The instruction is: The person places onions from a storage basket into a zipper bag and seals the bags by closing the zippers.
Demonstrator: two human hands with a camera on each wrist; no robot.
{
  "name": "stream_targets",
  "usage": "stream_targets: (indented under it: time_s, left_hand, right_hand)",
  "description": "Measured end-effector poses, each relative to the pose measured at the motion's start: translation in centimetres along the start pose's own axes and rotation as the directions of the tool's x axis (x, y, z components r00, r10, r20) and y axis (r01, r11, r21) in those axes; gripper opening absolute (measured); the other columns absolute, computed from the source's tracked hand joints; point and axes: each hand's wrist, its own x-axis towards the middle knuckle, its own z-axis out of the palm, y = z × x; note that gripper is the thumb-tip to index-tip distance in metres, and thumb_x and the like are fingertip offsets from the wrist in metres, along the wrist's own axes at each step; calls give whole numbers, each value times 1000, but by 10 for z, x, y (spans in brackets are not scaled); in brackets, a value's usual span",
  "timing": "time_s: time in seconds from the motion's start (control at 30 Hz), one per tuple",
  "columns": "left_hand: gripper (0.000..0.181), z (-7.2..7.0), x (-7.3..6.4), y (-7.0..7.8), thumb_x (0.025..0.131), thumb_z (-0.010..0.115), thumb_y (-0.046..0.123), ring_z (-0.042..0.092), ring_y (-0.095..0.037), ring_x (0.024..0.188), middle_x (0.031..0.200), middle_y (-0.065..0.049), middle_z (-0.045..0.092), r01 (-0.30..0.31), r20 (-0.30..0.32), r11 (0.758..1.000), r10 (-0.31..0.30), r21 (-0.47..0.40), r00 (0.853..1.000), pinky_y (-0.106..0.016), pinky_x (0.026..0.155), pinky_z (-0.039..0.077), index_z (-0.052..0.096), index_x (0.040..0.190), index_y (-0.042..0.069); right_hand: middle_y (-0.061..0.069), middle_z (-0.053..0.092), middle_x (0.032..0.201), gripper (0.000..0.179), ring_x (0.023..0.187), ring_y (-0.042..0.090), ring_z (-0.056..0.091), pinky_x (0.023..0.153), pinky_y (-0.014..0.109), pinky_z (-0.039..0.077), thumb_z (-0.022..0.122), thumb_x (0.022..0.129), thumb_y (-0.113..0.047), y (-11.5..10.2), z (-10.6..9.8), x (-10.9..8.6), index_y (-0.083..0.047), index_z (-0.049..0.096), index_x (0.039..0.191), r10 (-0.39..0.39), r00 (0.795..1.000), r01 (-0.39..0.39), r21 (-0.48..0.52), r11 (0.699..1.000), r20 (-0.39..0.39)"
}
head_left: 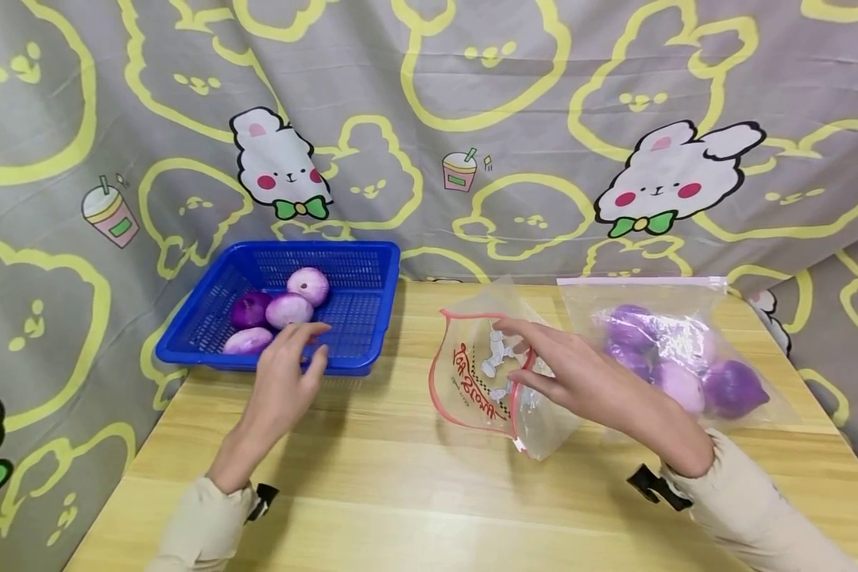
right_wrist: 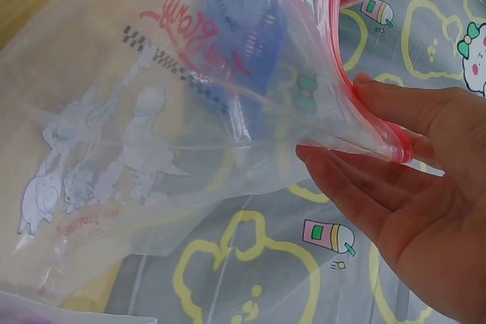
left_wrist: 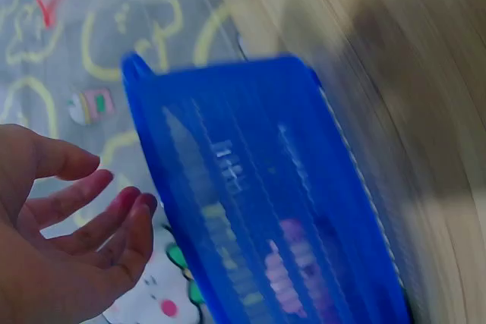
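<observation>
A zip bag [head_left: 472,373] with a red zip edge and printed cartoon figures stands with its mouth open at mid-table. My right hand [head_left: 600,381] holds it at one end of the mouth, thumb by the red zip edge [right_wrist: 345,85] and fingers against the outer side. My left hand [head_left: 286,385] hovers by the front rim of a blue plastic basket [head_left: 379,310]. Its fingers are loosely bent and nothing is between them; the left wrist view shows the hand [left_wrist: 83,218] beside the basket wall. Several red onions [head_left: 289,310] lie in the basket's left half.
A second clear zip bag [head_left: 579,310] with several red onions [head_left: 732,389] inside lies on the right of the wooden table [head_left: 400,500]. A patterned grey curtain [head_left: 372,63] hangs behind the table. Black straps [head_left: 658,486] show at the sleeves.
</observation>
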Motion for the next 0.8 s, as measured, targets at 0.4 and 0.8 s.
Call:
stream_targets:
  time_s: [0.4,0.8]
  left_hand:
    - [21,-20,19,-56,84,67,-3,59,-44,90,101,-28,63,61,57,986,-71,157,996,-57,78,46,67,104,-7]
    - [27,-33,27,-100,81,65,5,56,-57,94,100,-37,59,175,193,946,-233,274,953,-67,75,41,63,104,-10]
  right_hand:
    - [10,59,137,71,97,17,66,84,36,56,74,90,-17,1,2,0,-7,38,151,2,1000,-2,15,1000,-13]
    - [11,57,140,74,99,15,66,84,36,56,75,89,-17,2,1,-1,-9,37,152,34,999,-33,24,999,-22]
